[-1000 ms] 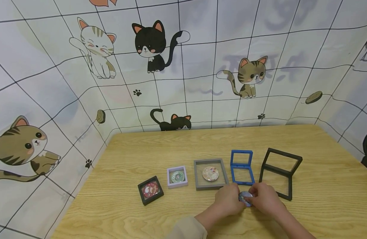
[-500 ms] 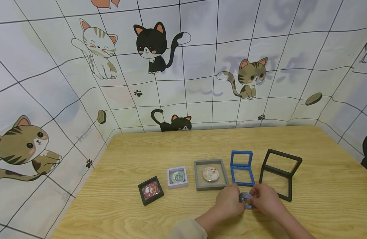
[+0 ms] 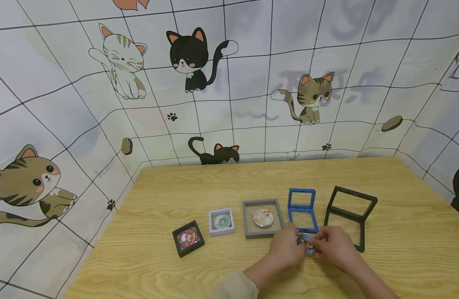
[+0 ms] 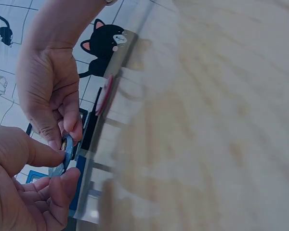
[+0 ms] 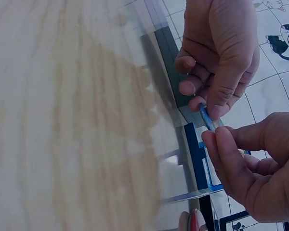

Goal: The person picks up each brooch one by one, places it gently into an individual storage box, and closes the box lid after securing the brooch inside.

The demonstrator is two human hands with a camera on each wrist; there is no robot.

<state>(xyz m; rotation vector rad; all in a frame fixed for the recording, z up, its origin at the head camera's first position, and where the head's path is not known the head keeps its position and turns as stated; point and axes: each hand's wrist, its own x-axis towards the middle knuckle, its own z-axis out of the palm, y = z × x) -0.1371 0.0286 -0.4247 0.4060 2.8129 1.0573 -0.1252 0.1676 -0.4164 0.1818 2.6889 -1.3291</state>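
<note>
In the head view, the left hand and the right hand are both pinching a small, thin, blue-patterned round badge, which is sitting between them on the near side of an open blue hinged frame. A larger open black hinged frame is standing beside it. Further left on the wood-grained counter, 3 frames are lying: 1 square grey frame holding a beige round badge, 1 lilac frame holding a green badge, and 1 small black frame holding a red badge.

In the left wrist view, the badge is showing nearly edge-on, with the fingers of both hands clamping it.

In the right wrist view, the left thumb and index finger are gripping 1 end, the right fingers the other.
</note>
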